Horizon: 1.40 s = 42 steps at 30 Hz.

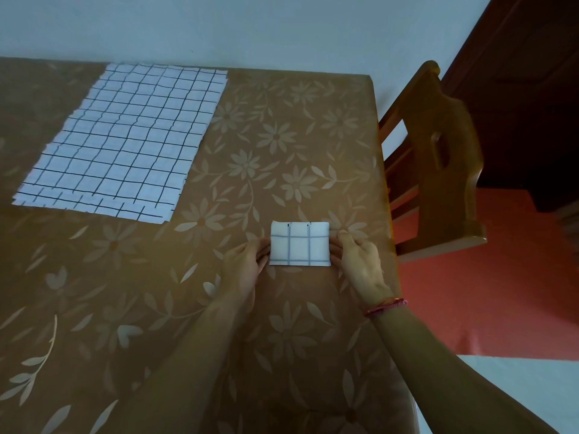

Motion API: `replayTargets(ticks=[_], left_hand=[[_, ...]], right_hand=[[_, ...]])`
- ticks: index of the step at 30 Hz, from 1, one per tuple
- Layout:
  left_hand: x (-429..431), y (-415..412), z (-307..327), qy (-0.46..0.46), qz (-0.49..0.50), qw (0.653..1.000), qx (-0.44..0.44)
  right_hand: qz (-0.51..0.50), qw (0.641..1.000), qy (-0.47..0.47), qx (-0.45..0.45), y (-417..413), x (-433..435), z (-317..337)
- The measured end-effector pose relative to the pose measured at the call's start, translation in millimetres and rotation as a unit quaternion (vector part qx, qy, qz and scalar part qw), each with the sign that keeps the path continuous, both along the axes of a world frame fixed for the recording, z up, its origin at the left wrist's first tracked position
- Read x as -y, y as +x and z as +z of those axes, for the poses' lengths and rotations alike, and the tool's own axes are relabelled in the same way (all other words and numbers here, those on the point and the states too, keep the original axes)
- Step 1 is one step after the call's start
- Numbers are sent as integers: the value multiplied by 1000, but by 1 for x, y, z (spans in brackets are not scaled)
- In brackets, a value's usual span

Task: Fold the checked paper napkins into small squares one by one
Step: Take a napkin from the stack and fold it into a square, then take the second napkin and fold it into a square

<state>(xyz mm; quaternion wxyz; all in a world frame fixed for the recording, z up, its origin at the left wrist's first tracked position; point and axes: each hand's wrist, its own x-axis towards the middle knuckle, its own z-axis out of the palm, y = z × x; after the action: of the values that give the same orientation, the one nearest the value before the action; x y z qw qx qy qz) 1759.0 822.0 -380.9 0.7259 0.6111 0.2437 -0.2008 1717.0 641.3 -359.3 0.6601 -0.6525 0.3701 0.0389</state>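
Note:
A folded checked napkin, a small white rectangle with dark grid lines, lies on the brown flowered tablecloth near the table's right side. My left hand pinches its left edge and my right hand pinches its right edge, fingers curled around the paper. A stack of several unfolded checked napkins lies flat at the far left of the table, away from both hands.
The table ends at a right edge close to my right hand. A wooden chair stands beside that edge. A red floor lies beyond, and a pale wall runs behind the table.

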Motion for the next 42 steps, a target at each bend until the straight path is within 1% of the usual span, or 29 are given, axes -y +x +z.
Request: replayTargets(ticks=[5,12,14,16,19,22,26,28,30,33,34,38,40,42], left_hand=[[-3,-1,0,4,-11,1000,0],[-12,-4,21,32,12,999,17],[-20,-7,29,63,-9,997,33],[-27,-12,40,117,-37,990,64],[-36,-25,62,207,-67,969,121],[-48,-43,86,265,-105,944,168],[-66,-69,127,282,-112,926,223],[-76,-82,149,316,-124,906,254],[-88,-97,173,376,-142,876,265],[-106,-119,197,500,-156,798,297],[-111,-126,202,523,-152,777,314],[-142,-151,210,590,-138,742,287],[-161,-167,216,595,-125,747,269],[-182,-186,222,616,-109,740,246]], right_hand=[[11,1000,-23,-8,2,2,-2],[41,999,-26,-14,1,4,2],[49,998,-40,-13,0,5,5],[55,997,-59,-15,-3,5,12],[109,988,-109,-10,-10,2,31],[161,977,-141,19,-14,-5,56],[231,947,-213,64,-26,-21,91],[261,930,-243,91,-33,-31,108],[302,907,-270,115,-39,-41,123],[360,866,-315,144,-49,-56,149],[378,852,-331,148,-52,-62,156],[439,789,-399,159,-62,-93,177],[455,763,-423,177,-66,-114,186],[477,744,-429,187,-70,-138,195]])
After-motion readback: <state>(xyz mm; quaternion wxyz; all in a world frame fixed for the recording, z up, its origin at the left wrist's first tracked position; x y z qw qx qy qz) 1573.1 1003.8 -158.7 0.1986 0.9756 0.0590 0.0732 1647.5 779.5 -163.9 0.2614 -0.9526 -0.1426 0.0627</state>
